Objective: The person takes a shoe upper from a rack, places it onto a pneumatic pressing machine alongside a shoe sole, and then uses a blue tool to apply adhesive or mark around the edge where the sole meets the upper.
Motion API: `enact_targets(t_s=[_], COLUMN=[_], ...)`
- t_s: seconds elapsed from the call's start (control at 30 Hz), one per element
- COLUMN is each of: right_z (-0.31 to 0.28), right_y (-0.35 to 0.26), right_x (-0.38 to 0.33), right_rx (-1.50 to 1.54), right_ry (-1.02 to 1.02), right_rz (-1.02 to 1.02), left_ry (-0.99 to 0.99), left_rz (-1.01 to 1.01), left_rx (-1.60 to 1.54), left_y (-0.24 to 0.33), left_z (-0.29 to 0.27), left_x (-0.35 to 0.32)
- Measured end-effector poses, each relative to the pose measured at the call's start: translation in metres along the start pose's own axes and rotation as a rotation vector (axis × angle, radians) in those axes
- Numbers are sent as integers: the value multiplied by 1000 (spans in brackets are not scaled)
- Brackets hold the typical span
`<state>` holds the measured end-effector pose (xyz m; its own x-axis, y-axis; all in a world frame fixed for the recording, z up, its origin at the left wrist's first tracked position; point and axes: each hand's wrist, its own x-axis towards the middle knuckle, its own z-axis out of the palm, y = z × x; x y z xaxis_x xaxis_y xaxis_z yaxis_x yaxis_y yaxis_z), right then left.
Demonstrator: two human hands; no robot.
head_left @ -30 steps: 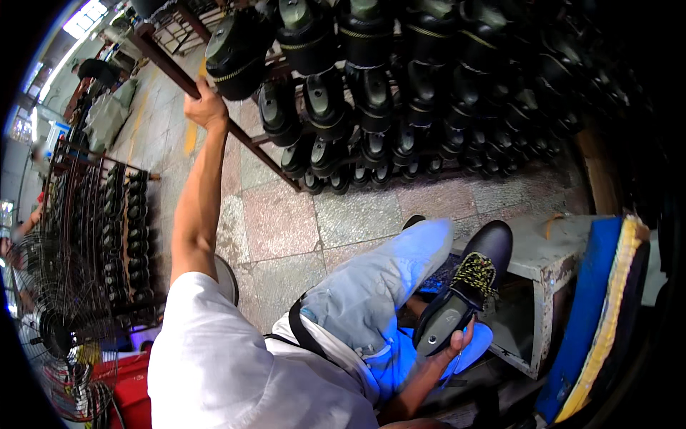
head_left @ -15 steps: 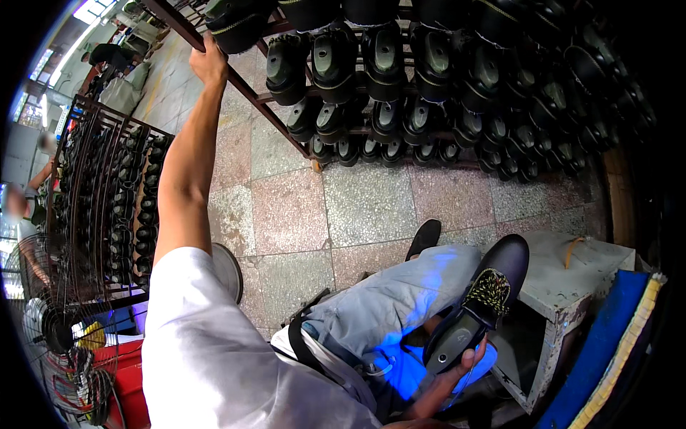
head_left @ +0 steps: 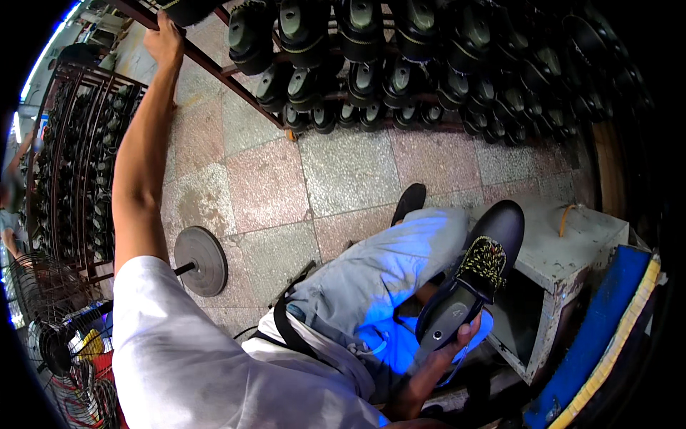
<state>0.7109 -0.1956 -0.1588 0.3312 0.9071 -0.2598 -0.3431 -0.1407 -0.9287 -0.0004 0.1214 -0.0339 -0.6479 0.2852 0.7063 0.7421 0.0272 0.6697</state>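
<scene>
A seated person stretches the left hand (head_left: 166, 41) up to the slanted brown bar of a shoe rack (head_left: 214, 68), fingers curled over the bar at its upper left end. The rack, loaded with rows of dark shoes on lasts, fills the space above the pink and grey tiled floor (head_left: 343, 164).

Well below and to the right of the rack, the right hand (head_left: 449, 349) is closed around the heel end of a black shoe (head_left: 480, 268), thumb and fingers wrapped about its grey last. The shoe tilts with its toe pointing up and away from the person, yellow-flecked laces across its middle. It is held above the person's lap, just beside the knee in light grey trousers (head_left: 386, 264), and overlaps the near edge of a worn white metal box (head_left: 572, 250).

A round grey metal disc on a stem (head_left: 201, 261) stands on the floor below the rack, close to the outstretched arm. A second dark rack of shoes (head_left: 78, 171) stands to the left of the arm, with a wire fan guard (head_left: 50, 336) beneath it.
</scene>
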Motion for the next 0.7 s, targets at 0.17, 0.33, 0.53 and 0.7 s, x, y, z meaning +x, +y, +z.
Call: enact_targets(t_s=[0.17, 0.33, 0.53, 0.7], right_z=[9, 13, -10, 9], right_y=[-9, -11, -3, -29], right_x=[-14, -16, -21, -13], right_rx=[74, 66, 101, 70], right_ry=[10, 40, 79, 80], right_rz=[-14, -4, 39, 136], left_ry=[-18, -36, -171, -296], left_rz=[-10, -112, -127, -103], left_rx=[-44, -39, 285, -10], left_y=[-1, 20, -83, -13], left_z=[5, 10, -23, -45], left_x=[0, -11, 46, -86])
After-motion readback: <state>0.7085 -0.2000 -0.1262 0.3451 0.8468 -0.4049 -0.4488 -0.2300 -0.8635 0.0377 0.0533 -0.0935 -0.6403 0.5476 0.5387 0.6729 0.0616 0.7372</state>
